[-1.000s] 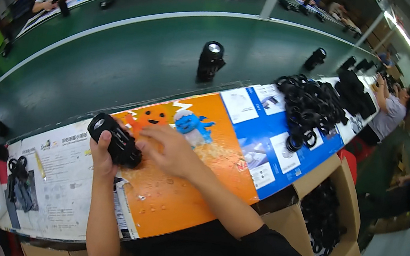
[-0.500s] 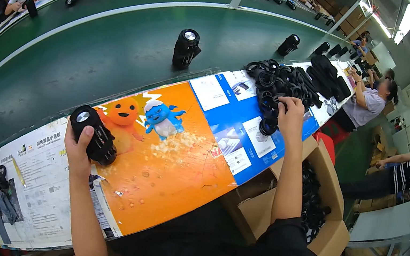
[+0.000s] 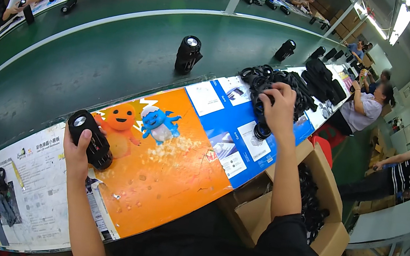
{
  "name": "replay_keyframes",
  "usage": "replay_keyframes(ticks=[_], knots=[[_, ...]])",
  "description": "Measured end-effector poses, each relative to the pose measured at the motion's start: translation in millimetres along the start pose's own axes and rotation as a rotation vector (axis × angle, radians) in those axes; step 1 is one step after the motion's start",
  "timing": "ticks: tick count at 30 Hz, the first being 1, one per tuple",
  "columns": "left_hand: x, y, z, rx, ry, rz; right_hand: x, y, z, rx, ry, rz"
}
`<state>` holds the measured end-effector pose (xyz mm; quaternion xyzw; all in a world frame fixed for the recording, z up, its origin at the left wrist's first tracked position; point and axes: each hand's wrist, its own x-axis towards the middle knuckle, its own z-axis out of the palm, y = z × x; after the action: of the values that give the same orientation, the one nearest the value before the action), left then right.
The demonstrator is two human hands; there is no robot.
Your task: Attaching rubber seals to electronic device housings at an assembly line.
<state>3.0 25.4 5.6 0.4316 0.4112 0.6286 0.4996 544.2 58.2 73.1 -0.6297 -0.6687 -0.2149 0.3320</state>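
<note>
The left hand has its grip clamped around a black cylindrical device with a pale round disc in its end, thumb along the near side. The device stays tilted over the left end of the printed orange-and-blue tabletop, disc end up; whether its lower end touches down cannot be told. On the green surface beyond stands a similar upright black cylinder.

The main change lies further right: a second ago the right hand was beside the held device; now it is at the heaped black rings and loops, fingers bent. Whether that grip has closed on a piece cannot be told. The work thus appears split, the left hand steadying the device alone. Nearest the right edge of the tabletop, an open brown cardboard box holds more black pieces.
</note>
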Motion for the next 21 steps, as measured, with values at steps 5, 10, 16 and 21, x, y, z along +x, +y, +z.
replay_keyframes(ticks=[5,10,16,21], knots=[[-8.4,-12.1,-19.2,-0.017,-0.017,0.048,6.3,-127.7,12.7,0.591,-0.196,-0.003],[-15.5,-12.6,22.8,-0.041,-0.216,-0.052,-12.8,-213.3,39.4,1.549,-0.647,0.24],[-16.2,-6.3,19.7,0.141,-0.264,-0.059,0.1,-284.8,57.5,1.647,-0.917,0.097],[-13.7,-6.5,9.7,0.114,-0.31,-0.086,20.0,-292.4,64.8,1.567,-1.06,-0.036]])
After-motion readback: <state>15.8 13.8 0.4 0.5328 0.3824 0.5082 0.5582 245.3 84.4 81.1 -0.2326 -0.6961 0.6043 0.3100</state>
